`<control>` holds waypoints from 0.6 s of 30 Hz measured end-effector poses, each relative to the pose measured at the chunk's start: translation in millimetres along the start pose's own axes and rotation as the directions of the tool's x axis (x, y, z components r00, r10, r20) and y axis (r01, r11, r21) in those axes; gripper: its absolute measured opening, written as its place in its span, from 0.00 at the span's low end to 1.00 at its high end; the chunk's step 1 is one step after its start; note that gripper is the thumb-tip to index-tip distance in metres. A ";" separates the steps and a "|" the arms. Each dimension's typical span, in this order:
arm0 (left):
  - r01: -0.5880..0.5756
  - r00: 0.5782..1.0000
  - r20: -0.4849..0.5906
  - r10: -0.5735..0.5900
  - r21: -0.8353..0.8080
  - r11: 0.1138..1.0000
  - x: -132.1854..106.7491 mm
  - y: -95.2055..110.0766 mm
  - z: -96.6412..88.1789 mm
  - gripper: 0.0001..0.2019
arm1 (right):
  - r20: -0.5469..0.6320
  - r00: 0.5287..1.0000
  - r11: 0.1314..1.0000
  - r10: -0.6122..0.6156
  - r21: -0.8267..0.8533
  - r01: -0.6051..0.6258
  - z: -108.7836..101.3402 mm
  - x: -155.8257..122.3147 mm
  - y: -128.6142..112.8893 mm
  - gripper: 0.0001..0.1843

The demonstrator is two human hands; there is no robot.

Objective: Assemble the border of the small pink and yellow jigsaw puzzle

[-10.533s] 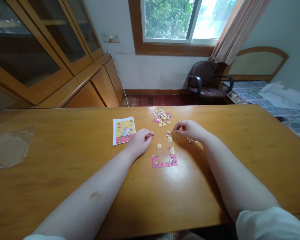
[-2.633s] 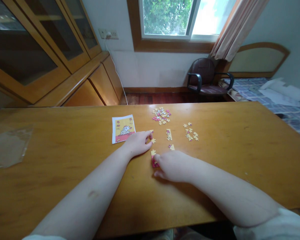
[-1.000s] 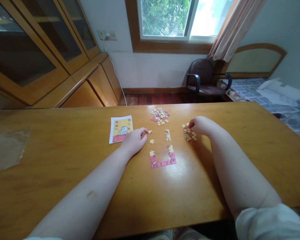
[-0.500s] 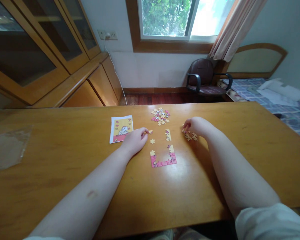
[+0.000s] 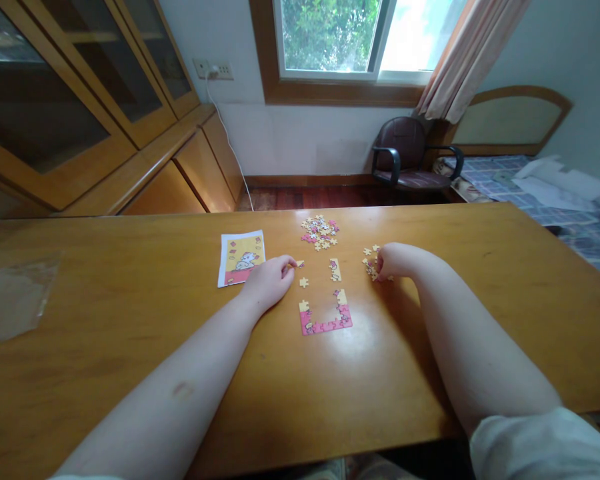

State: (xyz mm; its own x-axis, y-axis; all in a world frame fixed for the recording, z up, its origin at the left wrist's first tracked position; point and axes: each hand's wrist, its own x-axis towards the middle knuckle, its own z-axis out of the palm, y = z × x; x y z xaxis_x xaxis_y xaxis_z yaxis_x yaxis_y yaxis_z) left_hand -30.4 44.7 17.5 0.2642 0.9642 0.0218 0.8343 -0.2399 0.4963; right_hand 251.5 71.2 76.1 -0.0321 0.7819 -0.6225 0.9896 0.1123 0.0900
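My left hand (image 5: 270,280) rests on the table with its fingers curled, the thumb and forefinger at the edge of a small yellow puzzle piece (image 5: 301,265). A single yellow piece (image 5: 304,283) lies just below it. My right hand (image 5: 397,260) reaches down, fingers together, into a small group of loose puzzle pieces (image 5: 368,263); its fingertips are partly hidden. Between the hands lies a partly joined puzzle border (image 5: 326,327), pink along the bottom with yellow at its side ends. A short joined yellow strip (image 5: 335,269) lies above its right side.
A larger heap of puzzle pieces (image 5: 320,233) lies near the table's far edge. The picture sheet (image 5: 230,257) is beside my left hand, which covers its corner. Clear plastic wrap (image 5: 17,293) lies at far left. Beyond the table stands an office chair (image 5: 405,150).
My right hand has moved a little nearer to me within the small group, uncovering pieces at its far side. My left hand stays at the yellow piece.
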 end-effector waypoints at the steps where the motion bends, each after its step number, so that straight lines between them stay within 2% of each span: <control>1: 0.000 1.000 0.001 0.000 0.000 1.000 -0.1 0.2 -0.1 0.12 | 0.007 1.000 1.000 -0.005 0.010 0.005 -0.3 -0.6 -0.9 0.08; 6: 0.001 1.000 0.002 -0.001 -0.002 1.000 -0.4 0.6 -0.2 0.12 | 0.033 0.999 0.997 -0.010 0.078 0.007 -0.6 -2.7 -2.8 0.11; 12: -0.008 1.000 -0.003 0.008 -0.007 1.000 -0.5 0.1 0.4 0.12 | -0.025 0.999 0.999 0.034 0.013 -0.034 3.5 -0.9 -5.4 0.15; 16: -0.007 1.000 0.001 0.007 -0.003 1.000 -0.7 0.3 0.0 0.12 | -0.066 0.996 0.998 -0.052 0.025 0.054 8.8 -0.4 -7.0 0.10; 18: -0.007 1.000 0.000 0.007 -0.003 1.000 -0.7 0.4 -0.2 0.12 | -0.071 0.994 0.993 -0.086 0.070 0.091 9.1 -0.7 -5.8 0.11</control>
State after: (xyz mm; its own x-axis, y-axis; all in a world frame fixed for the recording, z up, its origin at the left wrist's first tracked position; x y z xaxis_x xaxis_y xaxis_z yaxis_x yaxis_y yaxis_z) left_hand -30.4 43.9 17.8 0.2697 0.9626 0.0252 0.8309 -0.2459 0.4991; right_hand 247.1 64.4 69.0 -0.1268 0.8107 -0.5715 0.9900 0.1395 -0.0219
